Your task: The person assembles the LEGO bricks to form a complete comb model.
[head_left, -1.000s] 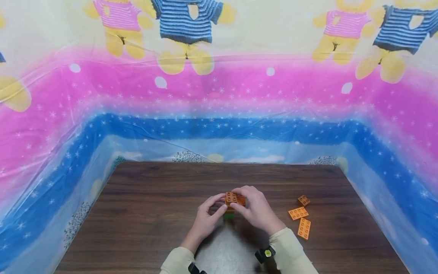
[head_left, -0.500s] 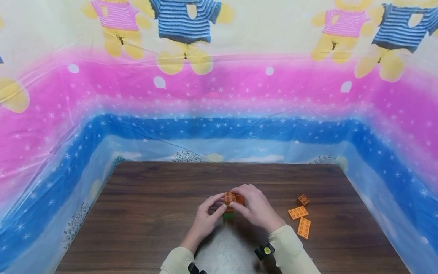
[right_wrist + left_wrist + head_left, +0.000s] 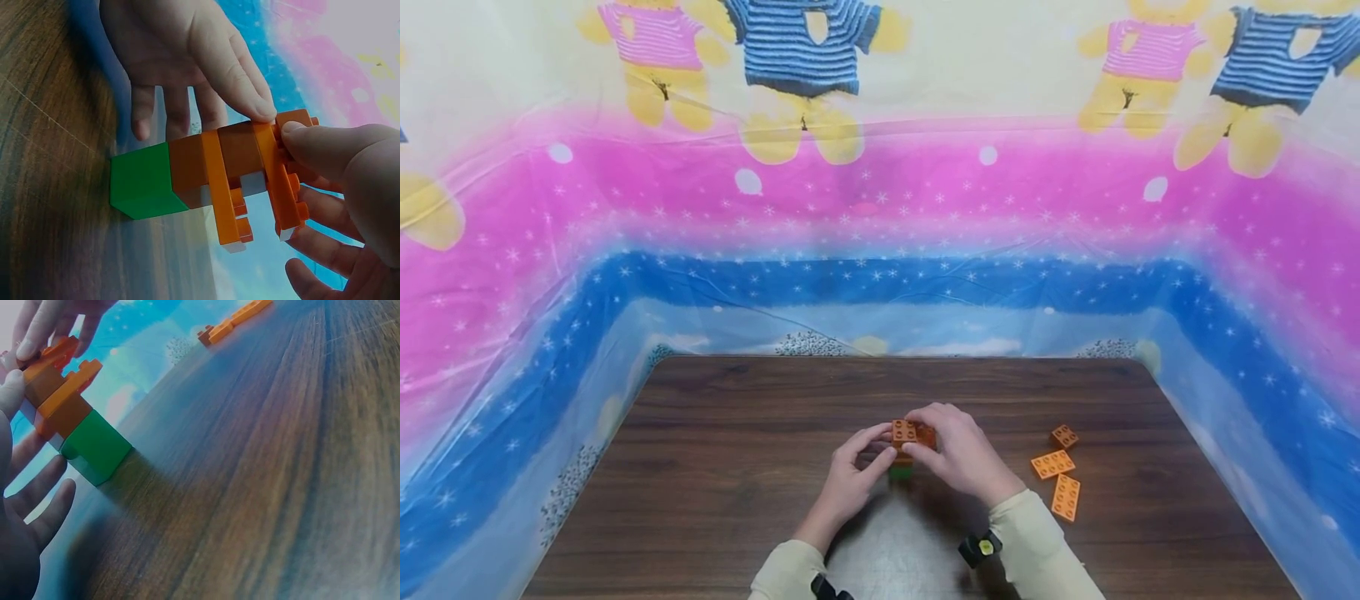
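A stack stands upright on the table: a green block (image 3: 142, 181) at the bottom, then darker orange blocks (image 3: 240, 150) alternating with thin orange plates (image 3: 220, 187) that jut out to one side. The left hand (image 3: 847, 481) holds the stack's upper part from the left, its thumb on the upper plate in the right wrist view. From the right, the right hand (image 3: 967, 454) pinches the small top brick (image 3: 904, 431), thumb on its near side. Lower fingers of the left hand (image 3: 37, 506) spread beside the green block (image 3: 97, 448).
On the table (image 3: 737, 467), right of the hands, lie a small dark orange brick (image 3: 1064, 437) and two flat orange plates (image 3: 1052, 465), (image 3: 1066, 497) close together. A patterned cloth (image 3: 880, 283) rises behind and beside the table.
Both hands keep nearly the same hold on the stack. The whole head view has shifted very slightly; no piece on the table has visibly moved.
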Available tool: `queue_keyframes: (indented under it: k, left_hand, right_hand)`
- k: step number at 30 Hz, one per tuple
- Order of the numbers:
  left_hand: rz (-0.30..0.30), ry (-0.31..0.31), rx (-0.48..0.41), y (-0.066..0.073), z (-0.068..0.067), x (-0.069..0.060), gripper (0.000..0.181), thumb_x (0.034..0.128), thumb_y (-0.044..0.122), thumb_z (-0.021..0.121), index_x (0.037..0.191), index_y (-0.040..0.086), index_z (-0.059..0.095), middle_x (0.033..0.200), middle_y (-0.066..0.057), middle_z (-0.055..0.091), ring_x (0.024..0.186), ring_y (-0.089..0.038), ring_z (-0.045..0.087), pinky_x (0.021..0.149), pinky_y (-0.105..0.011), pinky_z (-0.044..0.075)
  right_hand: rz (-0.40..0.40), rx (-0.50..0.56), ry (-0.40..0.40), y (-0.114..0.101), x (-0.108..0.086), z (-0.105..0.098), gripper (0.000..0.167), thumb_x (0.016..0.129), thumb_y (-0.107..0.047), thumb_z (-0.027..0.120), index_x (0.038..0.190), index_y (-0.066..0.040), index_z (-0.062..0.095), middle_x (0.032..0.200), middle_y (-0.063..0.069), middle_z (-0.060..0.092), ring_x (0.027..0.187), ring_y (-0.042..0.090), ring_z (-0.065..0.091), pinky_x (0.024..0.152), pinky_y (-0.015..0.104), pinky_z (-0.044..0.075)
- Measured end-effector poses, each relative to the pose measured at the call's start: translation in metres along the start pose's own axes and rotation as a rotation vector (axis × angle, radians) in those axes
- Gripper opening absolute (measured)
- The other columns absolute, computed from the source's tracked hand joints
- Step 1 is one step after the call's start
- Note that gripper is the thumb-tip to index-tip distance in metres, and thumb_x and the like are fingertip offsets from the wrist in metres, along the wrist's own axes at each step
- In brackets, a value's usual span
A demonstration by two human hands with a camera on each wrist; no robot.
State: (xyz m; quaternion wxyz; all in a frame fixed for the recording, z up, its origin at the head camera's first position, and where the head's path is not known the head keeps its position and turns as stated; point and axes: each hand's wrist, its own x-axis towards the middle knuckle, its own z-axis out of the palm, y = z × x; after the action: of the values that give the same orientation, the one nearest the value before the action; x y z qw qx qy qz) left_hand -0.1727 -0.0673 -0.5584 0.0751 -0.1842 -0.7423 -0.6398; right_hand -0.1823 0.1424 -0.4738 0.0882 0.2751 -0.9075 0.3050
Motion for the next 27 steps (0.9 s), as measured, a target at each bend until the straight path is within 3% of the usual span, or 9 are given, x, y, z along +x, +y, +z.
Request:
queue_keyframes:
  k: [7, 18, 27]
  left_hand:
    - [0.016, -0.019, 0.009, 0.003, -0.003, 0.000, 0.039, 0.1040, 0.014, 0.067, 0.143, 0.018, 0.064, 0.126, -0.006, 0.070, 0.110, -0.031, 0.067, 0.089, -0.035, 0.057]
    - [0.109, 0.022, -0.022, 0.011, -0.001, 0.007, 0.036, 0.1025, 0.009, 0.068, 0.138, 0.012, 0.067, 0.124, -0.006, 0.070, 0.109, -0.027, 0.067, 0.083, -0.040, 0.060]
    - [0.102, 0.033, 0.007, 0.014, -0.001, 0.008, 0.033, 0.1019, 0.010, 0.069, 0.135, 0.008, 0.069, 0.121, -0.007, 0.071, 0.106, -0.027, 0.067, 0.083, -0.042, 0.060]
  right_hand:
    - [-0.004, 0.034, 0.021, 0.000, -0.001, 0.002, 0.034, 0.093, -0.024, 0.083, 0.123, -0.015, 0.072, 0.111, -0.002, 0.072, 0.097, 0.011, 0.065, 0.076, 0.028, 0.057]
    - [-0.021, 0.033, 0.032, 0.001, -0.001, 0.004, 0.034, 0.093, -0.025, 0.084, 0.123, -0.015, 0.073, 0.111, -0.003, 0.072, 0.097, 0.010, 0.065, 0.077, 0.029, 0.057]
    - [-0.002, 0.184, 0.037, 0.007, -0.004, 0.003, 0.030, 0.098, -0.023, 0.077, 0.127, -0.017, 0.071, 0.119, -0.002, 0.073, 0.103, 0.011, 0.069, 0.088, 0.048, 0.060]
